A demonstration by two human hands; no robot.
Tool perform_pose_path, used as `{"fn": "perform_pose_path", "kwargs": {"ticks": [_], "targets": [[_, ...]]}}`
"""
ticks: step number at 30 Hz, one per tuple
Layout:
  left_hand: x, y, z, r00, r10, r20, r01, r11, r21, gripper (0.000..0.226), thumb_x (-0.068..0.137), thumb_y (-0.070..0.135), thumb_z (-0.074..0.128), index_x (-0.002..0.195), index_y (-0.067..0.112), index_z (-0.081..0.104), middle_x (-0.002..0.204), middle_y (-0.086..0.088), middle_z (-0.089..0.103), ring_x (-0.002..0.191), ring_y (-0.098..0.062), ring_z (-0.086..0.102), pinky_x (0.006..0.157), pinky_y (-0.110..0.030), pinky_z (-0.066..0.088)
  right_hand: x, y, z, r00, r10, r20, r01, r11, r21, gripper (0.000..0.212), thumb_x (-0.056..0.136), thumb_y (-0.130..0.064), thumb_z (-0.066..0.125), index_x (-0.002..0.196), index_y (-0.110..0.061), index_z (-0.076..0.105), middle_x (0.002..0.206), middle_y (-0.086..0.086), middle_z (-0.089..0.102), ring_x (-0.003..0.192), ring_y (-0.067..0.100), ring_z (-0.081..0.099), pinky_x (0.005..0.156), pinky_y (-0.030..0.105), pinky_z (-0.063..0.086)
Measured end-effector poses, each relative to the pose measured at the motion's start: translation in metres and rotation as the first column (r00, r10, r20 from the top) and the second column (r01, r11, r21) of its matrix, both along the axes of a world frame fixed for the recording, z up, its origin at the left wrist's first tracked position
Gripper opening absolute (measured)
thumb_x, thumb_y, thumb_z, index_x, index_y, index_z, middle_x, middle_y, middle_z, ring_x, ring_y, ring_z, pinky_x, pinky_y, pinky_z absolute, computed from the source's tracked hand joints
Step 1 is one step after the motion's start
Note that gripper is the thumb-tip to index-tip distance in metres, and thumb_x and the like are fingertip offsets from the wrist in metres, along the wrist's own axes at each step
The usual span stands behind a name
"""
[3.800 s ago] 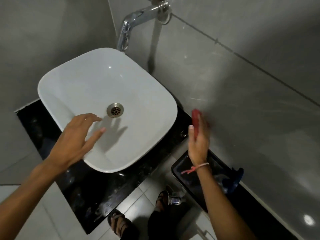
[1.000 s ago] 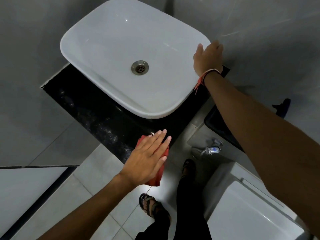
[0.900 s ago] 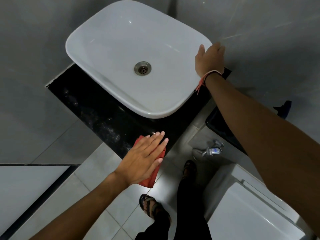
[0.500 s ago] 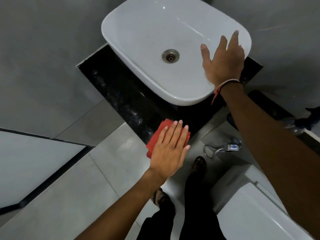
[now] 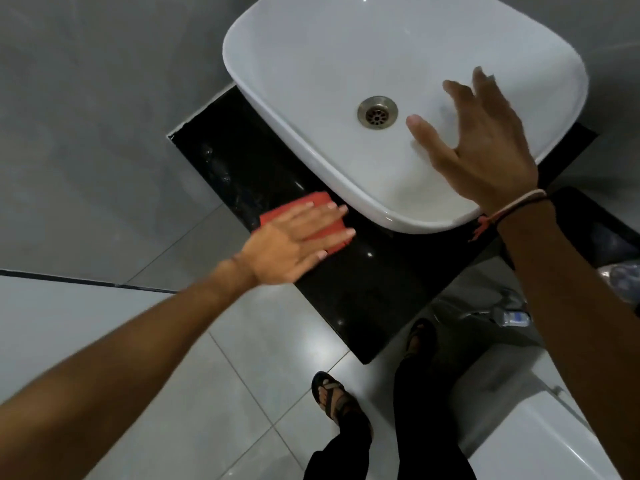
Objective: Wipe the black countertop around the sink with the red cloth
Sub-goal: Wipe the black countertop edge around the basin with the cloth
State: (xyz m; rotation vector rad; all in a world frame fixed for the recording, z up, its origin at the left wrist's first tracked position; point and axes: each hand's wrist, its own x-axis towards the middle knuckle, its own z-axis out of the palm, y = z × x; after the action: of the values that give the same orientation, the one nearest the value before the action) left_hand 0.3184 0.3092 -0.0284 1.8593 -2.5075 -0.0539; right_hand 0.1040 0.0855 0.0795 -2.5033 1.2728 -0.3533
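Note:
My left hand point(image 5: 294, 239) lies flat, fingers together, pressing the folded red cloth point(image 5: 296, 209) onto the black countertop point(image 5: 363, 289) just in front of the white sink point(image 5: 311, 81). Most of the cloth is hidden under my palm and fingers. My right hand point(image 5: 481, 150) hovers above the right part of the basin with its fingers spread and nothing in it. A string bracelet circles that wrist. The drain point(image 5: 377, 111) shows in the basin's middle.
Grey wall tiles rise behind and to the left. Pale floor tiles lie below the counter's front edge, with my sandalled feet point(image 5: 330, 396) on them. A white toilet point(image 5: 540, 434) stands at the lower right, a chrome hose tap point(image 5: 509, 315) beside it, and a dark bin point(image 5: 599, 233) at right.
My left hand has slid the cloth from the counter's front edge toward the sink and left. My right hand has left the sink's right rim and now hovers over the basin.

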Motion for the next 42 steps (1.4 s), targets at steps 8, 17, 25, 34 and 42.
{"fn": "perform_pose_path", "kwargs": {"ticks": [8,17,25,34,42], "targets": [[0.177,-0.042,0.013,0.928,0.372,0.011,-0.372,0.928,0.034,0.054,0.106,0.033,0.030,0.158,0.019,0.028,0.166,-0.016,0.028,0.155,-0.034,0.023,0.126,-0.056,0.023,-0.001,-0.009,-0.006,0.997,0.003,0.076,-0.001,1.000,-0.031,0.083,0.094,-0.078,0.040,0.155,-0.022,0.041,0.170,0.017,0.027,0.161,0.032,0.018,0.129,0.050,0.019],[0.143,-0.053,0.016,0.678,0.735,-0.021,-0.735,0.678,0.007,0.055,0.107,0.033,0.028,0.161,0.026,0.017,0.171,-0.012,0.015,0.159,-0.027,0.013,0.129,-0.047,0.013,-0.001,-0.010,-0.013,0.976,0.011,0.215,0.002,0.998,-0.060,0.086,0.093,-0.084,0.036,0.147,-0.019,0.051,0.162,0.020,0.041,0.157,0.034,0.031,0.127,0.051,0.028],[0.081,-0.034,0.004,0.988,0.154,0.013,-0.154,0.984,0.092,0.053,0.107,0.038,0.025,0.159,0.029,0.025,0.169,-0.006,0.024,0.158,-0.023,0.015,0.130,-0.047,0.012,-0.005,-0.019,-0.032,0.957,0.059,0.285,-0.008,0.984,-0.175,0.066,0.099,-0.073,0.047,0.138,-0.020,0.056,0.146,0.012,0.053,0.141,0.025,0.045,0.118,0.013,0.025],[0.231,-0.057,0.007,0.842,0.537,-0.041,-0.538,0.843,-0.006,0.053,0.106,0.042,0.025,0.158,0.033,0.024,0.168,-0.006,0.026,0.157,-0.025,0.020,0.129,-0.048,0.015,-0.023,-0.047,-0.097,0.926,-0.003,0.378,0.051,0.992,-0.117,0.061,0.092,-0.071,0.059,0.145,-0.041,0.053,0.151,-0.025,0.047,0.141,0.001,0.046,0.118,0.024,0.038],[0.196,-0.037,-0.008,0.570,0.754,-0.325,-0.812,0.577,-0.087,0.046,0.105,0.039,0.036,0.149,0.033,0.045,0.166,-0.002,0.034,0.156,-0.019,0.023,0.128,-0.049,0.010,-0.006,-0.012,-0.009,0.949,0.083,0.303,-0.062,0.995,-0.079,0.065,0.099,-0.062,0.049,0.134,-0.009,0.061,0.142,0.016,0.058,0.135,0.027,0.052,0.118,0.024,0.033]]}}
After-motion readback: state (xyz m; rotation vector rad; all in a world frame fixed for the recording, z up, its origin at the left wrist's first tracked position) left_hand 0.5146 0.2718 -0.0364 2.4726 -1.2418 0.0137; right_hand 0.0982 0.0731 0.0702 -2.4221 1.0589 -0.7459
